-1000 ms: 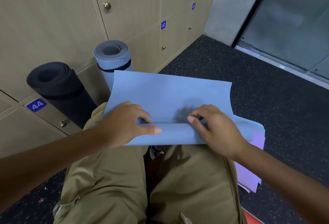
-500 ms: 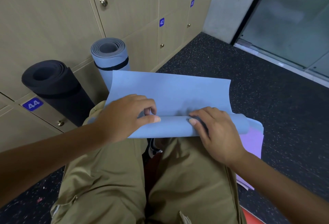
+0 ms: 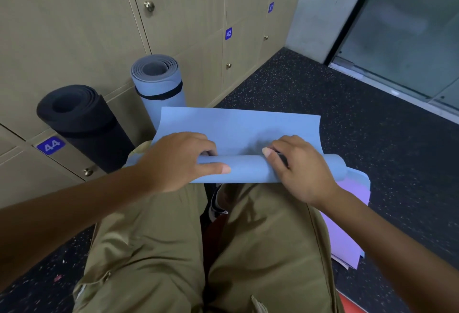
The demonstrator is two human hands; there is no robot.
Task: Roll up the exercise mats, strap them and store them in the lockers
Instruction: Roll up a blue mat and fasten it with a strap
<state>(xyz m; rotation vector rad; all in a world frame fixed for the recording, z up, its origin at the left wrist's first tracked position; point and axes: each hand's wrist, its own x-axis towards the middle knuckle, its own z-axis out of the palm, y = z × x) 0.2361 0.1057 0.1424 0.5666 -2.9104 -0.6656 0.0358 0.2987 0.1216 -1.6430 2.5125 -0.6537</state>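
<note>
Left hand (image 3: 178, 161) and right hand (image 3: 300, 166) both curl around the blue mat (image 3: 238, 133) (partly rolled) on the person's lap.

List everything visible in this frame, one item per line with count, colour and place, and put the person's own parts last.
blue mat: 1, light blue, across the lap, near edge rolled into a tube
rolled blue mat: 1, light blue with a black strap, upright against the lockers
rolled black mat: 1, black, leaning on the lockers at left
purple mat: 1, lilac, lying flat by the right leg
lockers: several doors, beige, along the left; blue number plates 44, 42, 41
floor: 1, dark speckled
glass door: 1, frosted, top right
trousers: 1 pair, khaki
left hand: 1, grips the tube's left part
right hand: 1, grips the tube's right part
</note>
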